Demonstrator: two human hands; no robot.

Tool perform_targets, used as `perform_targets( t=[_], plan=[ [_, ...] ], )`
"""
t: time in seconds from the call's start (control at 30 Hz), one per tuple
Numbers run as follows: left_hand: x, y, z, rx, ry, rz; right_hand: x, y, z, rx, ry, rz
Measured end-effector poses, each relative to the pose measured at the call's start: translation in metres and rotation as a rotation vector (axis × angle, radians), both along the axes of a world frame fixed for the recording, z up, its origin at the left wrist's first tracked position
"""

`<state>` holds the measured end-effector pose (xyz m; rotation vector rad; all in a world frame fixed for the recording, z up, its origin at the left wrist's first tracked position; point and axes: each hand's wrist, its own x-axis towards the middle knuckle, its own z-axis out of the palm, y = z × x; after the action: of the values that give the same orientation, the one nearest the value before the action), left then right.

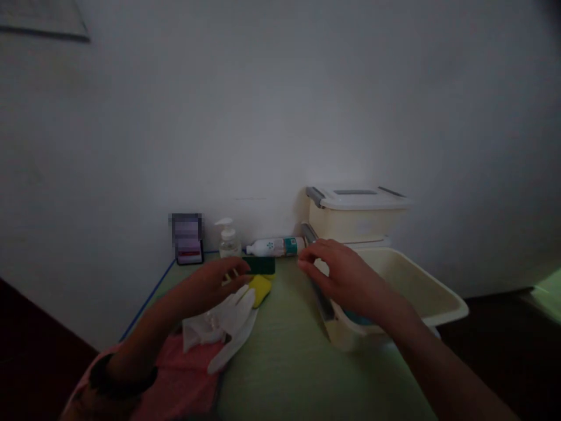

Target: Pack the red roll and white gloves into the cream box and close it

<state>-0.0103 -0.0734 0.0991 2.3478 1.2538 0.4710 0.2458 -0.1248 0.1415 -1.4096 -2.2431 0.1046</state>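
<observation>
My left hand hangs over the left part of the table, fingers loosely curved and thumb apart, with nothing visible in it. Just beyond its fingertips lie a dark green sponge and a yellow sponge. White gloves rest below it, partly on a pink cloth. My right hand is above the left rim of an uncovered cream plastic bin. Its fingers are bent, thumb tip close to the fingertips, and nothing shows between them. Something blue inside the bin is mostly hidden by that arm.
A clear pump bottle stands near the wall beside a white bottle lying on its side. A phone leans at the back left corner. Behind the uncovered bin is a lidded bin. The green table meets the wall.
</observation>
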Motion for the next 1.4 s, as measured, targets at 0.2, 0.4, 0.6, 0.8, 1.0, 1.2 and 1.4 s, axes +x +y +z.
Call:
perform_targets(
  t=[0.2,0.4,0.6,0.8,1.0,1.2,1.4],
  plan=[
    [-0.064,0.015,-0.010,-0.117,0.325,0.152,-0.077,0.000,-0.043,-0.062,-0.105,0.119],
    [-0.087,0.039,-0.042,-0.127,0.441,0.304,-0.109,0.014,-0.116,-0.086,-0.072,0.330],
    [-0.086,0.049,-0.063,-0.132,0.498,0.307,-0.098,0.023,-0.160,0.074,-0.086,0.335],
    [-0.083,0.051,-0.066,-0.140,0.526,0.308,-0.089,0.018,-0.169,0.131,0.015,0.218],
    [-0.062,0.044,-0.069,-0.111,0.489,0.294,-0.089,0.016,-0.168,0.114,0.076,0.224],
    [-0.051,0.046,-0.074,-0.126,0.476,0.225,-0.088,0.011,-0.160,0.034,0.049,0.492],
    [-0.052,0.048,-0.070,-0.124,0.444,0.162,-0.091,0.011,-0.157,-0.082,0.060,0.488]
  ],
)
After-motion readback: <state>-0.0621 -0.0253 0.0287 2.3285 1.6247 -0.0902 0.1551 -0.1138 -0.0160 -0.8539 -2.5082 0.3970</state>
